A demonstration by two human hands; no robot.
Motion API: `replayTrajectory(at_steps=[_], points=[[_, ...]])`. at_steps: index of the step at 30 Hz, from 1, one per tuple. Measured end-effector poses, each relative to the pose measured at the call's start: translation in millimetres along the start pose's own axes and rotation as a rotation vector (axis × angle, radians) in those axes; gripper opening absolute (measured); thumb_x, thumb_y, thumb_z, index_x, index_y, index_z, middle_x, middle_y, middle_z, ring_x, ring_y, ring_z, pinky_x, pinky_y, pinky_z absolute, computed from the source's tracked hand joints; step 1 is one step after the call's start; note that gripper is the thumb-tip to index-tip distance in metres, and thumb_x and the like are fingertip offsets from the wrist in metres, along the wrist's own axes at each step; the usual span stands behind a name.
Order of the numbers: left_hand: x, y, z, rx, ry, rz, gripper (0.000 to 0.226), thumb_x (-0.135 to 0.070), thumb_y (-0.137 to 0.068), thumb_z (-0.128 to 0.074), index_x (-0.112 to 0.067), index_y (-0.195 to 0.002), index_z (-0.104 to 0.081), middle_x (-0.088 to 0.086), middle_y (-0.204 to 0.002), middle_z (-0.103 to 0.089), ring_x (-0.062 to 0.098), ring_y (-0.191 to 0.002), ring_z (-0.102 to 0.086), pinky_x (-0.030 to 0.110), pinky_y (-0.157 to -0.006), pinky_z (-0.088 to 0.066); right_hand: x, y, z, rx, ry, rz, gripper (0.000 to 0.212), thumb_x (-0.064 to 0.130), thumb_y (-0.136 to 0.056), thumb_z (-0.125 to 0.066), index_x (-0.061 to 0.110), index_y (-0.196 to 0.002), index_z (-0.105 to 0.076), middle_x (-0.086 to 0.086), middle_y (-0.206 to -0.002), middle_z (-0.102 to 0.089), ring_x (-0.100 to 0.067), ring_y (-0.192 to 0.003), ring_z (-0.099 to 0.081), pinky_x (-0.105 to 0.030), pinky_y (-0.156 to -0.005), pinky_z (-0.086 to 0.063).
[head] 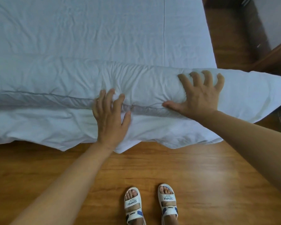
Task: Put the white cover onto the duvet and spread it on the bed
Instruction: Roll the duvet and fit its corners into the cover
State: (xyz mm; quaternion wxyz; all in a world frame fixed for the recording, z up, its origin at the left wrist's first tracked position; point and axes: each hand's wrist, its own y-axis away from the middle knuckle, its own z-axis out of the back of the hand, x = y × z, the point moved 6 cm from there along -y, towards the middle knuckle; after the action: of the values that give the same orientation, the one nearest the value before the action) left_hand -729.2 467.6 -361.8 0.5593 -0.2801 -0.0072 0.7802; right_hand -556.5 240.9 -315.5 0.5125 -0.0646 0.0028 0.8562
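A white duvet with its white cover lies rolled into a long thick bundle along the near edge of the bed. Its right end sticks out past the bed corner. My left hand lies on the lower fold of the roll, its spread fingers pressing into the fabric beside a grey seam. My right hand presses on top of the roll further right, fingers spread and slightly bent, thumb at the seam. Loose white fabric hangs below the roll toward the floor.
The wooden floor runs along the near side of the bed, where my two feet in white sandals stand. Brown wooden furniture stands past the bed's right corner.
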Motion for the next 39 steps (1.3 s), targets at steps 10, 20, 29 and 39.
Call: replayTrajectory(at_steps=[10,20,29,39], points=[[-1,182,-162,0.132,1.456,1.892,0.060,-0.012,-0.086,-0.075,-0.017,-0.139,-0.050,0.008,-0.144,-0.043,0.026,-0.123,-0.052,0.051,-0.095,-0.050,-3,-4,-5,-0.057,-0.004,-0.017,0.101,0.103,-0.065,-0.029,0.036,-0.139,-0.041,-0.009,-0.139,-0.050,-0.044,-0.136,-0.036,-0.073,-0.114,-0.017],[-8,171,-130,0.004,1.671,1.456,0.041,-0.014,-0.096,-0.065,-0.012,-0.136,-0.061,0.010,-0.129,-0.069,0.026,-0.121,-0.065,0.043,-0.106,-0.049,-3,-1,-2,-0.046,-0.012,-0.014,0.100,0.102,-0.066,-0.031,0.036,-0.140,-0.040,-0.009,-0.141,-0.049,-0.045,-0.139,-0.034,-0.073,-0.114,-0.014],[-96,73,-1,0.064,1.353,0.904,0.049,-0.043,-0.096,-0.060,-0.020,-0.138,-0.061,-0.005,-0.134,-0.067,0.013,-0.129,-0.059,0.041,-0.114,-0.040,-2,9,5,-0.012,-0.078,0.016,0.099,0.100,-0.070,-0.033,0.034,-0.143,-0.042,-0.008,-0.143,-0.050,-0.045,-0.140,-0.033,-0.072,-0.115,-0.010],[-118,-82,-11,0.545,1.061,0.640,0.059,-0.065,-0.090,-0.046,-0.014,-0.098,-0.073,0.003,-0.112,-0.074,0.021,-0.108,-0.069,0.056,-0.101,-0.051,-8,6,23,0.119,-0.212,0.036,0.117,0.100,-0.065,0.007,0.035,-0.154,-0.033,-0.008,-0.157,-0.039,-0.041,-0.149,-0.021,-0.070,-0.117,0.001]])
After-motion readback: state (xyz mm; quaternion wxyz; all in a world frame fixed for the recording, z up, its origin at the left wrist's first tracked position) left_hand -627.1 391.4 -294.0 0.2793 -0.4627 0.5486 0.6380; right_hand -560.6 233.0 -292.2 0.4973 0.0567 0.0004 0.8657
